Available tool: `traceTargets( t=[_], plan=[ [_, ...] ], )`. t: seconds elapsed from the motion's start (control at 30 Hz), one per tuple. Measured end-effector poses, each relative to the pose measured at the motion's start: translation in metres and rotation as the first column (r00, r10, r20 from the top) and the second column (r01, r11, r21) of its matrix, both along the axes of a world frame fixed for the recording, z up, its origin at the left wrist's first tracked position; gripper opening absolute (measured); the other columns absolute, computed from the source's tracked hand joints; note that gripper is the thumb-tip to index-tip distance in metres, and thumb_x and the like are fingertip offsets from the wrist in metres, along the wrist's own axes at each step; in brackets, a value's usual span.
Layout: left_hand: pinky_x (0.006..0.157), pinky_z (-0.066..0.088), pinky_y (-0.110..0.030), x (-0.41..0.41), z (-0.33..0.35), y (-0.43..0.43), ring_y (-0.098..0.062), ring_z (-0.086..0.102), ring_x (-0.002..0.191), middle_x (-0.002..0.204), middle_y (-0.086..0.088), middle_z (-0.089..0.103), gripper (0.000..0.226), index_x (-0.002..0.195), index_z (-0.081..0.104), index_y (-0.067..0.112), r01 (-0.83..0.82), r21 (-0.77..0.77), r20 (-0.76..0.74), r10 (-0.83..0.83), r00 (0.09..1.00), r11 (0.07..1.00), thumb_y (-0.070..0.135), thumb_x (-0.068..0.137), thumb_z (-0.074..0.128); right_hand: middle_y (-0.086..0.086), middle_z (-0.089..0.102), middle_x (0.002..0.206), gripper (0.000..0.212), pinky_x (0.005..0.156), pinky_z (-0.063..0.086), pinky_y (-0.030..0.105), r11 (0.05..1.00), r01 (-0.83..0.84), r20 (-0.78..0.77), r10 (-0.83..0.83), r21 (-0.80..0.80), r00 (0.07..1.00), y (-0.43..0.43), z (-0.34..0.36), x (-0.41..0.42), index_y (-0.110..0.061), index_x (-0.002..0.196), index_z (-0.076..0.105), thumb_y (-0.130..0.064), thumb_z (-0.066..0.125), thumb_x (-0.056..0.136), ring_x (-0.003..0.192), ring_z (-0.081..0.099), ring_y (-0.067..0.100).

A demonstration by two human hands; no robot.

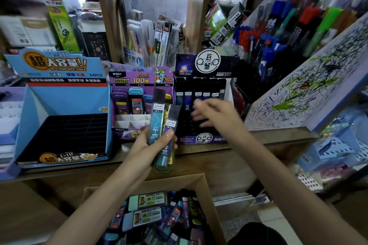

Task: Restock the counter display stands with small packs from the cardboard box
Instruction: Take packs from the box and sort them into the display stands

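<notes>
L hand (148, 145) gripping fan of slim packs (159, 121), long axes near upright, dark caps up, above bench (278, 135) edge, R hand (215, 114) blurred, fingers spread at dark display stand (203, 85), cardboard box (179, 183) below w/ more

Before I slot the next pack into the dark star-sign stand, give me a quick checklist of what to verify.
1. Bundle of packs secure: ok, the left hand has a grip round them, thumb across the front.
2. Right hand free to pick: ok, it looks open over the dark stand, though it is blurred.
3. Packs match that stand: ok, they carry the same kind of star-sign prints as its top row.
4. Free slots below the top row: cannot tell, too dark and partly behind the right hand.
5. Stock in the cardboard box: ok, many packs lie inside.
</notes>
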State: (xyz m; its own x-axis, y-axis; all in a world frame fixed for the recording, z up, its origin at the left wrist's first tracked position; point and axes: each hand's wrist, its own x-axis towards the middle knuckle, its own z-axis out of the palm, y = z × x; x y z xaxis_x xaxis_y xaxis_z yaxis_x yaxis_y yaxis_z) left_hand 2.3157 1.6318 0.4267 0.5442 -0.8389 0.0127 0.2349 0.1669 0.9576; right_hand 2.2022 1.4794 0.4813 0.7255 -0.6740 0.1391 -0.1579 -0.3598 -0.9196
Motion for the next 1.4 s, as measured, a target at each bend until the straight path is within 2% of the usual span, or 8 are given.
traceTargets(
  t=[0.1,0.37,0.5,0.67,0.8,0.97,1.13,1.4],
  plan=[
    [0.065,0.05,-0.013,-0.007,0.0,-0.004,-0.003,0.068,0.084,0.089,0.01,0.073,0.045,0.108,0.06,0.022,0.0,-0.004,0.015,0.0,1.0,1.0,0.036,0.066,0.067,-0.004,0.07,0.081,0.009,0.06,0.053,0.018,0.977,-0.14,0.055,0.133,0.16,0.99,0.031,-0.009,0.007,-0.018,0.089,0.066,-0.025,0.06,0.09,0.073,0.065,0.005],
    [0.067,0.052,-0.014,-0.008,0.001,-0.008,-0.003,0.068,0.087,0.094,0.01,0.074,0.033,0.106,0.06,0.027,-0.008,-0.021,0.006,0.008,1.0,1.0,0.039,0.076,0.056,0.005,0.069,0.08,0.01,0.058,0.054,0.024,0.973,-0.057,0.177,0.017,0.224,0.984,0.032,-0.009,0.006,-0.012,0.085,0.065,-0.016,0.058,0.091,0.067,0.065,0.014],
    [0.06,0.052,-0.017,-0.005,0.002,-0.011,-0.007,0.068,0.071,0.077,0.005,0.073,0.031,0.103,0.06,0.022,-0.012,-0.022,0.003,0.012,1.0,1.0,0.034,0.074,0.059,0.009,0.068,0.085,0.007,0.056,0.052,0.022,0.958,0.052,0.247,-0.124,0.281,0.961,-0.005,0.013,-0.007,-0.011,0.086,0.063,-0.014,0.059,0.09,0.067,0.065,0.015],
    [0.059,0.052,-0.02,0.001,0.001,-0.014,-0.009,0.066,0.067,0.075,0.002,0.071,0.036,0.105,0.06,0.02,-0.022,-0.025,0.027,0.023,0.999,0.999,0.038,0.073,0.061,0.006,0.063,0.08,0.016,0.066,0.059,0.03,0.973,0.224,0.132,-0.214,-0.063,0.968,-0.072,0.041,-0.019,-0.008,0.106,0.05,-0.013,0.056,0.093,0.069,0.065,0.016],
    [0.059,0.052,-0.019,0.004,-0.002,-0.014,-0.009,0.067,0.069,0.076,0.003,0.071,0.038,0.106,0.06,0.021,-0.039,-0.026,0.024,0.04,0.999,0.999,0.039,0.073,0.06,0.003,0.061,0.086,0.013,0.068,0.051,0.029,0.898,0.148,-0.118,-0.214,-0.414,0.97,-0.097,0.042,-0.014,-0.017,0.101,0.045,-0.019,0.055,0.094,0.078,0.061,0.021],
    [0.061,0.053,-0.018,0.007,-0.003,-0.01,-0.009,0.068,0.072,0.079,0.004,0.073,0.038,0.106,0.06,0.024,-0.034,-0.026,0.045,0.036,0.998,0.999,0.04,0.072,0.061,0.0,0.054,0.094,0.014,0.072,0.039,0.027,0.778,-0.012,-0.265,-0.2,-0.628,0.943,-0.104,0.036,-0.009,-0.016,0.104,0.048,-0.018,0.057,0.093,0.08,0.053,0.016],
    [0.061,0.053,-0.019,0.007,-0.001,-0.01,-0.009,0.067,0.07,0.076,0.005,0.071,0.036,0.105,0.059,0.022,-0.033,-0.023,0.054,0.035,0.998,0.999,0.037,0.073,0.059,-0.005,0.054,0.082,0.013,0.059,0.039,0.014,0.799,-0.061,-0.312,-0.162,-0.599,0.936,-0.106,0.04,-0.009,-0.012,0.099,0.053,-0.013,0.062,0.089,0.069,0.052,0.004],
    [0.059,0.053,-0.02,0.002,-0.001,-0.009,-0.009,0.065,0.066,0.072,0.004,0.069,0.036,0.106,0.059,0.016,-0.034,-0.022,0.068,0.036,0.997,0.999,0.035,0.075,0.058,0.003,0.054,0.078,0.021,0.065,0.047,0.029,0.756,-0.047,-0.336,-0.233,-0.653,0.913,-0.11,0.033,-0.006,-0.016,0.1,0.043,-0.008,0.059,0.089,0.072,0.056,0.021]
  ],
)
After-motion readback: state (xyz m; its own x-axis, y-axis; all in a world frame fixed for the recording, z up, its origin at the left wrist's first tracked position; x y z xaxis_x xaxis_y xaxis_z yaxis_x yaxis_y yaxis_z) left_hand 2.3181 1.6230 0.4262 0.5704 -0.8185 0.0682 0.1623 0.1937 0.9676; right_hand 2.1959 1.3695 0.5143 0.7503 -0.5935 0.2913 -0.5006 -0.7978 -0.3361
